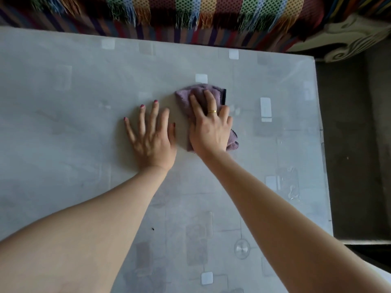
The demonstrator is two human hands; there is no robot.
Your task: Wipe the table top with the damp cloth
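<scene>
Mid-wipe, judging by the pose. Right hand (209, 132) pressed flat on the purple cloth (201, 96), fingers (195, 104) spread and laid over it rather than curled round it, a gold ring (212, 112) on one. Cloth bunched under the palm, near the middle of the desk (74, 102), a little toward the far right; one corner poking out beside the wrist. Left hand (151, 136) just beside, palm down on the bare surface, fingers open and holding nothing, likely bracing.

To do the stroke well: keep the palm weight even, flatten the bunched cloth for wider contact, sweep in overlapping passes toward an edge. Worth lifting the bracing hand before passing beneath it, else a patch gets missed. Small dark speck (152, 229) near the front, between the forearms, probably wants a pass too.

Surface: pale grey, glossy covering with faint square and rectangle patterns, a few clear wrinkles or wet marks along the right edge; cannot tell which. Beyond the far edge, a striped, fringed blanket (190, 13) in many colours. At the right, dark floor (355, 144) and a carved pale piece of furniture (349, 39).
</scene>
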